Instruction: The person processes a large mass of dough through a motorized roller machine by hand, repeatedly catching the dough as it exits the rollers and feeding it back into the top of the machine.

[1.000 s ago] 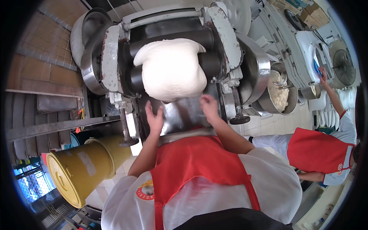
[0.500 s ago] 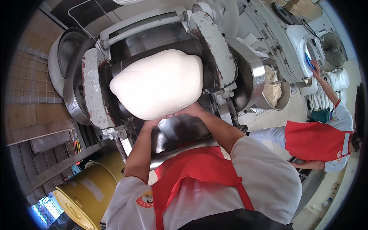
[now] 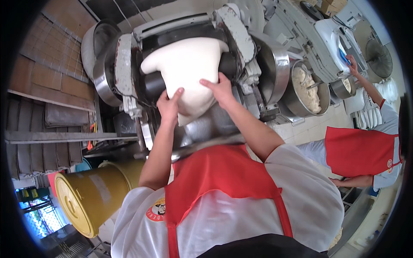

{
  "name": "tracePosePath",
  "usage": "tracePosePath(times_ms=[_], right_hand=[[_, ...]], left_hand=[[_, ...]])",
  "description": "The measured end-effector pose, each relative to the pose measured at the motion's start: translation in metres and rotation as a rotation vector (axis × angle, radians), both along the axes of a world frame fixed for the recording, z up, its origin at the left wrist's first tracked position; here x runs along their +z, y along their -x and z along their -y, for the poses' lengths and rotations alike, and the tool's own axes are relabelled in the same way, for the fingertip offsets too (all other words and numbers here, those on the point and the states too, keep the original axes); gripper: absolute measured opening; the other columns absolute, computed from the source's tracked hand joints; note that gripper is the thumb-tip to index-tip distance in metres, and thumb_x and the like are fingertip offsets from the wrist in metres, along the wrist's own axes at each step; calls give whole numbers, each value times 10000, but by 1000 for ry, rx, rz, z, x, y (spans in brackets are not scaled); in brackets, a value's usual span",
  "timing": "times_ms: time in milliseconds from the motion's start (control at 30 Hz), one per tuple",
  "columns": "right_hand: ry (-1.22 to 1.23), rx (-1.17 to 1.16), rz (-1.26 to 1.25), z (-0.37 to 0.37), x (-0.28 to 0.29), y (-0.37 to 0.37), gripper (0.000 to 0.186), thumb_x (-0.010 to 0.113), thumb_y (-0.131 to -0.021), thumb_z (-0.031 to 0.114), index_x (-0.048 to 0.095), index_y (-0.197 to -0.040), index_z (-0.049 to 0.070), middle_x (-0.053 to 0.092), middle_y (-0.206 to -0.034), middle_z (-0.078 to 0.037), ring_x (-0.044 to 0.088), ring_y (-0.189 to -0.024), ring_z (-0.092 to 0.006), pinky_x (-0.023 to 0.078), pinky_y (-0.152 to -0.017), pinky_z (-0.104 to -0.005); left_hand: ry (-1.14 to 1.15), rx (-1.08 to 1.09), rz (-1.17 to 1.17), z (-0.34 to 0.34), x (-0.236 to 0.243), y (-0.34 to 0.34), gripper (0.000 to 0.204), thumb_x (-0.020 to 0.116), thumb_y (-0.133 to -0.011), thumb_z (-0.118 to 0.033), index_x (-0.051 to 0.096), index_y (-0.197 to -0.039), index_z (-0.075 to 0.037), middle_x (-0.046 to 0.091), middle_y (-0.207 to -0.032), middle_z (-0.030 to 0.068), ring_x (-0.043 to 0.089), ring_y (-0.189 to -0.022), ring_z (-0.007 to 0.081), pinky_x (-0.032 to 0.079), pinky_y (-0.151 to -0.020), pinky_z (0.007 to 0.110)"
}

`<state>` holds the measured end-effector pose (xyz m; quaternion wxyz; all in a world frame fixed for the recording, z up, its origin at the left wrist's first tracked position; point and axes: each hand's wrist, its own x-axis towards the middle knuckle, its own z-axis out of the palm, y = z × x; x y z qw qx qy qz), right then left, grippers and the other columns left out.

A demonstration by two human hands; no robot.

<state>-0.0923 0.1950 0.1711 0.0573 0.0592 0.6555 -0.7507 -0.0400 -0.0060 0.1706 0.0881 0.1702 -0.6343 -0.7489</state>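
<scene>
A large white slab of dough drapes over the dark roller of a dough sheeter. Its wide far part lies across the rollers, and a narrower flap hangs toward me. My left hand grips the left edge of that flap, thumb on top, the other fingers partly hidden. On the right edge, my right hand holds the dough the same way, its thumb pressing the upper face. Below the flap is the sheeter's shiny metal tray.
Chipped grey side housings flank the rollers. To the right stand a steel mixing bowl with dough and a co-worker in a red apron, one hand at a white machine. Yellow lidded bins and tray racks are at left.
The dough has gone from a rounded mass to a spread shape with a flap hanging toward me. My hands have moved from beneath its near edge up to the flap's two sides.
</scene>
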Motion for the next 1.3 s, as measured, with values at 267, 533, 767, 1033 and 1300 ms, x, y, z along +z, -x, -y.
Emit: tracePosePath(times_ms=[267, 533, 767, 1033, 1300], right_hand=[[-255, 225, -6, -46, -47, -99, 288, 650, -953, 108, 699, -1225, 28, 737, -921, -75, 661, -786, -139, 540, -720, -283], [-676, 70, 156, -32, -177, -27, 1034, 923, -679, 363, 425, -1484, -53, 519, -1450, -251, 522, -1316, -307, 403, -1113, -395], [-523, 1302, 264, -25, -123, 84, 718, 889, -733, 446, 668, -1324, 103, 640, -1362, -108, 534, -1282, -260, 399, -1091, -374], [-57, 887, 248, -18, -74, 44, 637, 885, -756, 253, 645, -1305, 33, 673, -1276, -130, 598, -1217, -248, 471, -1056, -380], [389, 247, 317, -10, -59, 7, 617, 735, -915, 374, 591, -1288, -96, 689, -1205, -190, 692, -1058, -267, 549, -955, -396]], left_hand=[[320, 215, -211, 15, -66, -41, 665, 690, -949, -91, 343, -1500, 43, 410, -1532, 249, 423, -1426, 293, 347, -1167, 375], [220, -207, 395, 14, -164, -11, 888, 874, -771, -151, 386, -1489, 35, 467, -1502, 206, 465, -1374, 312, 373, -1151, 388], [290, -1034, 369, 63, -149, 90, 840, 973, -618, -245, 611, -1343, -26, 641, -1335, 104, 540, -1287, 287, 416, -1118, 424], [-138, -1018, 325, 56, -144, 45, 867, 915, -703, -296, 515, -1433, -52, 574, -1427, 81, 491, -1349, 291, 363, -1170, 433], [-446, -324, 190, 18, -59, 14, 711, 569, -1006, -508, 454, -1445, 40, 588, -1399, 167, 586, -1266, 280, 449, -1086, 438]])
